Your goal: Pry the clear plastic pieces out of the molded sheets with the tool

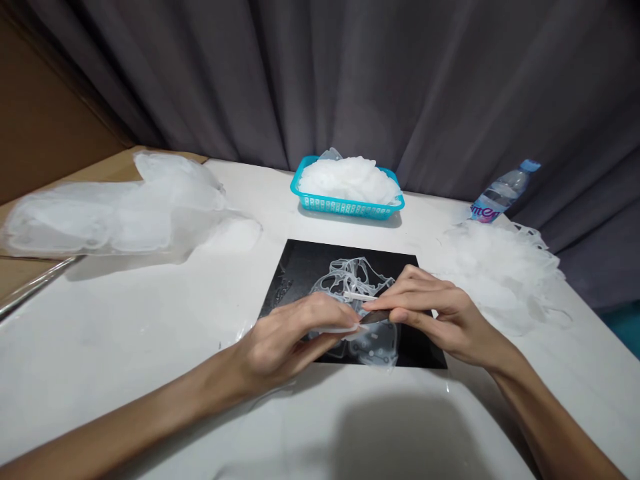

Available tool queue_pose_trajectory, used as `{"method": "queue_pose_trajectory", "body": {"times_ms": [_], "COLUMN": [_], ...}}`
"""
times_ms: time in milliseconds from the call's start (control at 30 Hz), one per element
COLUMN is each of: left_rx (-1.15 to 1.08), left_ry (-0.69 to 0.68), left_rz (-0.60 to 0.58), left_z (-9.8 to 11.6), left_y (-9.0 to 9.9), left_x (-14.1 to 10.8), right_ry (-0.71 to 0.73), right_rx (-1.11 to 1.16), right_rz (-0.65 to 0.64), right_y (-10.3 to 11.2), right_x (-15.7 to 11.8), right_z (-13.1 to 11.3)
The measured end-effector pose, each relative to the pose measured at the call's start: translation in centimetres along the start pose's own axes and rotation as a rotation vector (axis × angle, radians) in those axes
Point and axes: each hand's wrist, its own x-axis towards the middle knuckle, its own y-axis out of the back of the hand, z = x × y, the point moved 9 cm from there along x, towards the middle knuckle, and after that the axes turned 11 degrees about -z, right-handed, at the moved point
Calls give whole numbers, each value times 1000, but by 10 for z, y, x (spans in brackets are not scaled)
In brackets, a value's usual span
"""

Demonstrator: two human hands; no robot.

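Observation:
My left hand (295, 333) is closed on a thin stack or piece of translucent white plastic sheet (337, 329), its edge showing between thumb and fingers. Opposite it, my right hand (435, 307) pinches a small dark blade-like tool (376, 317) whose tip reaches the fingertips of the left hand. A narrow white strip (357, 296) sticks out by the right fingers; whether it belongs to the tool I cannot tell. Beneath both hands lies a black mat (310, 257). On it are tangled clear plastic offcuts (355, 270) and a flat translucent piece with holes (373, 347).
A turquoise basket (350, 207) heaped with translucent white pieces stands at the back. To the left lies a bulging plastic bag (115, 207) near cardboard (50, 87). A pile of wispy white offcuts (500, 267) and a tilted water bottle (505, 190) are on the right.

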Motion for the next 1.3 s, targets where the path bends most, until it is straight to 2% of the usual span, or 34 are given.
{"method": "queue_pose_trajectory", "body": {"times_ms": [667, 967, 1133, 1300], "left_rx": [-38, -77, 25, 257], "left_ry": [7, 52, 31, -100], "left_rz": [-3, 4, -8, -92], "left_z": [-2, -7, -5, 9], "left_y": [-1, -1, -1, -2], "left_x": [0, -1, -1, 0], "right_ry": [6, -37, -57, -69], "right_rx": [13, 44, 29, -5], "right_rz": [28, -12, -30, -35], "right_y": [3, -1, 1, 2], "right_x": [0, 0, 1, 1], "right_z": [1, 7, 7, 5]}}
